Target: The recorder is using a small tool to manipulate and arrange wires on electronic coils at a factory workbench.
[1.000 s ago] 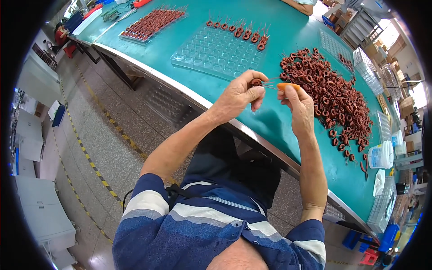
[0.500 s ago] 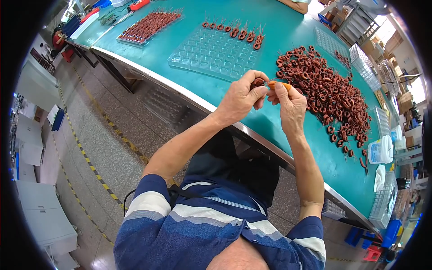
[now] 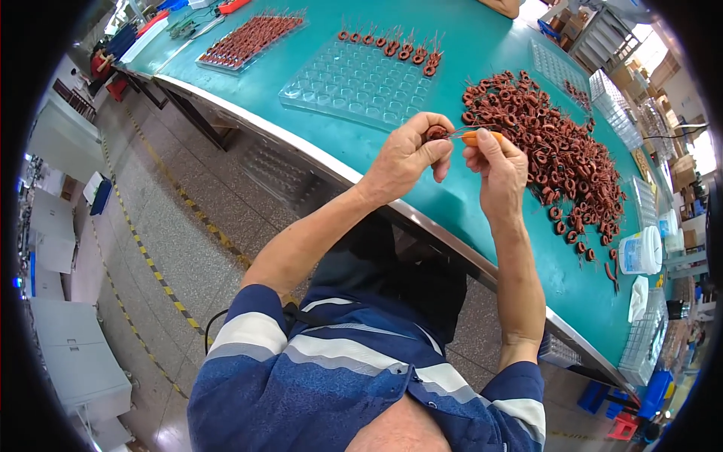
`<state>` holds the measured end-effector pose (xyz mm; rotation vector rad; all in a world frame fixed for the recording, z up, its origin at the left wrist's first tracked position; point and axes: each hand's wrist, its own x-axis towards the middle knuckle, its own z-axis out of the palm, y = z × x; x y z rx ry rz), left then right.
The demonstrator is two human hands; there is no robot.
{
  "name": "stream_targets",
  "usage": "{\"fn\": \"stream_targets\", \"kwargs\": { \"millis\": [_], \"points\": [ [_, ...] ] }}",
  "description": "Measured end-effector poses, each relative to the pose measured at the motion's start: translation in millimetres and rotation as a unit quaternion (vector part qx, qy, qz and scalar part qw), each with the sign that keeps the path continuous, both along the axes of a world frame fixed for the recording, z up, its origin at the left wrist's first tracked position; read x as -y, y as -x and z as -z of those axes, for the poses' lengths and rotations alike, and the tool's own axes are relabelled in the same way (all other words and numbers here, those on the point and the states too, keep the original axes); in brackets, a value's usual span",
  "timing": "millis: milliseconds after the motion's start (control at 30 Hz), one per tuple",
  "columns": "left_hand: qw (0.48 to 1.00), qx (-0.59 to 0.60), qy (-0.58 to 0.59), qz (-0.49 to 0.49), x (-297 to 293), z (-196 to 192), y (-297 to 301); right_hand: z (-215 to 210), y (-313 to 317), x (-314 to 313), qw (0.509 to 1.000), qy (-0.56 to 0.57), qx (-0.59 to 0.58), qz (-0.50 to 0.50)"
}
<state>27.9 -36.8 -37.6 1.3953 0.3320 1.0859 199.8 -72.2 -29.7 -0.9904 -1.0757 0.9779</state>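
My left hand [image 3: 410, 157] pinches a reddish-brown wire-wound ring coil [image 3: 436, 133], its thin leads pointing to the right. In my right hand [image 3: 498, 169] is a small tool with an orange handle [image 3: 473, 138], closed in the fingers; its tip is at the coil's leads, and its exact kind is too small to make out. Both hands hover over the near edge of the green table. Beyond them lies a clear plastic tray [image 3: 339, 89] with round pockets, several coils [image 3: 404, 53] standing along its far and right sides, leads upward.
A large heap of loose coils [image 3: 553, 147] lies right of my hands. Farther left stands a filled tray [image 3: 248, 41]. At the right are red-handled pliers [image 3: 611, 273], a white tub [image 3: 640, 251] and a white cloth [image 3: 638, 299]. Another person's arm [image 3: 503, 7] rests at the far edge.
My right hand has moved right, drawing the orange-handled tool away from the coil along its leads. The left hand holds the coil in nearly the same place.
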Motion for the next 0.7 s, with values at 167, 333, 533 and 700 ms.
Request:
{"fn": "stream_targets", "kwargs": {
  "millis": [167, 333, 533, 700],
  "points": [
    [0.999, -0.017, 0.046, 0.014, -5, 2, 10, 4, 5, -2, 0.995, -0.023, 0.098, 0.017],
    [0.994, -0.041, 0.07, 0.079, -9, 2, 25, 3, 15, -1, 0.973, -0.109, 0.193, 0.069],
    [0.988, -0.107, 0.093, 0.055, -9, 9, 24, 3, 15, 2, 0.979, -0.011, 0.2, 0.038],
    [0.987, -0.148, 0.029, 0.063, -5, 7, 27, 3, 12, 1, 0.973, 0.01, 0.229, 0.032]
  ]
}}
